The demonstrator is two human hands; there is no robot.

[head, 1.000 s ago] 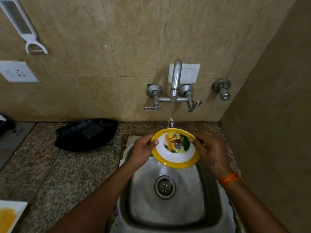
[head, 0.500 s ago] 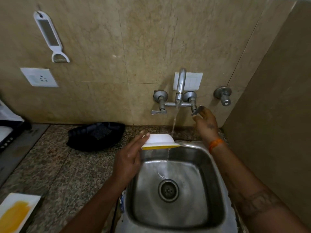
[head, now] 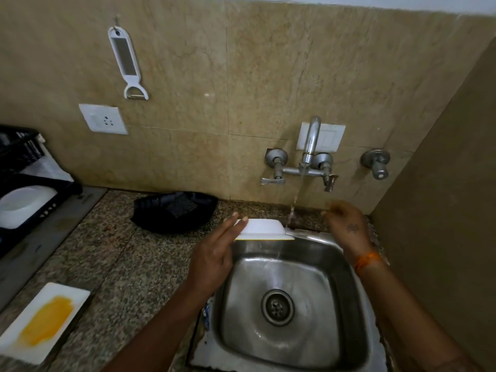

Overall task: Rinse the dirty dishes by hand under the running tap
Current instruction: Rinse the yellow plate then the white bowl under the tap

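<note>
left hand (head: 214,253) fingers pinch the upturned bowl (head: 264,230), rim level, stream just right; right hand (head: 346,226) loosely curled, empty, beyond.

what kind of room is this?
Likely a small home kitchen: a steel sink under a wall tap, a granite counter, and a peeler hung on the tiled wall.
</note>
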